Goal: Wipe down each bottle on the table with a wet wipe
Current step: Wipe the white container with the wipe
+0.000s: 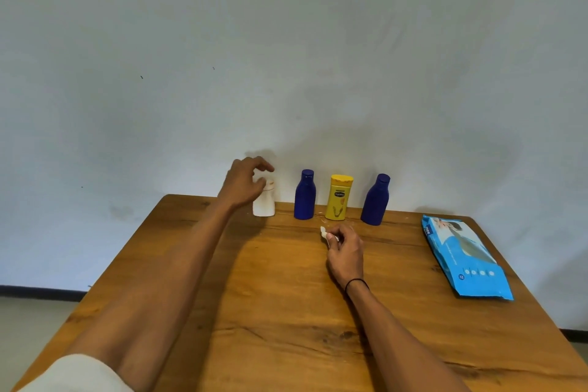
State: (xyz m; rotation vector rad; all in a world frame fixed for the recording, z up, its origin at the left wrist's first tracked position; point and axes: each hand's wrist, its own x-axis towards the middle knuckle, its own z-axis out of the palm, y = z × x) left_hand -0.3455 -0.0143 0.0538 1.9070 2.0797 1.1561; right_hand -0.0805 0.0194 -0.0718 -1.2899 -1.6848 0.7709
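Bottles stand in a row along the far edge of the worktop (286, 312), close to the wall. There are four of them, and all stand upright. The white bottle (264, 202) is at the left end of the row. Next to it is a dark blue bottle (304, 196), then a yellow bottle (339, 198) with a yellow cap, then a second blue bottle (376, 200) at the right end (this one looks a bit tilted, but the wide camera may do that).

The left hand (243, 181) reaches out to the white bottle. Its fingers (265, 166) are spread and curved over the top of the bottle, and the thumb is near the cap. I cannot tell if the hand touches the bottle yet, and it does not grip it.

The right hand (345, 251) is on the worktop just in front of the yellow bottle. Its fingers pinch a small scrunched wet wipe (326, 232), which pokes out white at the fingertips. A thin black band (356, 283) goes round that wrist.

A blue pack of wipes (464, 259) lies flat near the right edge of the worktop, well apart from the bottles. A pale sleeve (79, 374) shows at the near left corner.
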